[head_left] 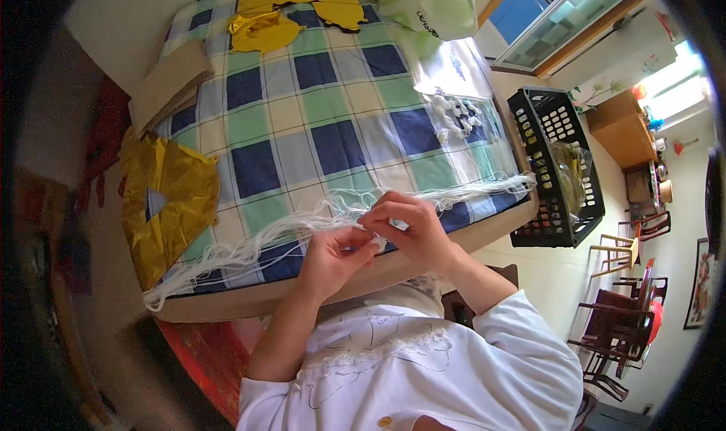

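Note:
Close to the near edge of the checked cloth, my left hand [336, 258] pinches a small white piece [380, 243] between thumb and fingers. Just to its right, my right hand [408, 225] is closed, its fingertips meeting by the same piece; what they pinch is too small to make out. Behind both hands a long bundle of loose white strings [257, 248] stretches across the cloth, from the near left corner to the right edge. More small white pieces [457, 118] lie in a loose group farther off on the right.
Gold foil shapes lie at the left [170, 204] and far side [265, 32] of the checked cloth [302, 121]. Folded cardboard [170, 83] rests at the left edge. A green-white plastic bag [431, 7] sits far right. Beyond the right edge stands a black slatted crate [541, 227].

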Tool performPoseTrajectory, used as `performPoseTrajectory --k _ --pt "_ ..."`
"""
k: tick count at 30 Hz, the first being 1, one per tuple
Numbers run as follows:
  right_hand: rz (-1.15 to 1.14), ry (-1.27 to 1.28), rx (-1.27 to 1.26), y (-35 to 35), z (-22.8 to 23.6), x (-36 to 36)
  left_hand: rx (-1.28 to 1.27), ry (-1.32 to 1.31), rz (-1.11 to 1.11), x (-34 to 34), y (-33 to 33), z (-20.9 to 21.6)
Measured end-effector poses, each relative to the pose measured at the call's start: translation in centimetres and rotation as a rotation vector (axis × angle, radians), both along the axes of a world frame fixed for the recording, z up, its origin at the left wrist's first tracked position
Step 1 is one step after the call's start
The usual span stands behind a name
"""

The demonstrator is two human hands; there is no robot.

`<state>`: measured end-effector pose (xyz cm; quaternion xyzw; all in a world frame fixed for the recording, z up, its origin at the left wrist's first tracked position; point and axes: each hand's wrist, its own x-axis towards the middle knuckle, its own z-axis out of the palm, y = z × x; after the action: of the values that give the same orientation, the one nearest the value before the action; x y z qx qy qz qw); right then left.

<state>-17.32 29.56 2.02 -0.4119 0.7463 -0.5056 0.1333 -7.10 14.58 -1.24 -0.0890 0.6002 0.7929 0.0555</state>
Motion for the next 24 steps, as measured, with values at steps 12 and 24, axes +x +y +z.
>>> performPoseTrajectory --k 12,24 --pt "-0.082 0.323 0.115 -0.5 -0.4 1.0 0.116 0.05 0.41 -1.4 0.5 -1.7" --pt "-0.099 0.09 0.09 0.6 -0.6 -3.7 0.147 0.25 0.422 -2.9 1.5 -0.3"
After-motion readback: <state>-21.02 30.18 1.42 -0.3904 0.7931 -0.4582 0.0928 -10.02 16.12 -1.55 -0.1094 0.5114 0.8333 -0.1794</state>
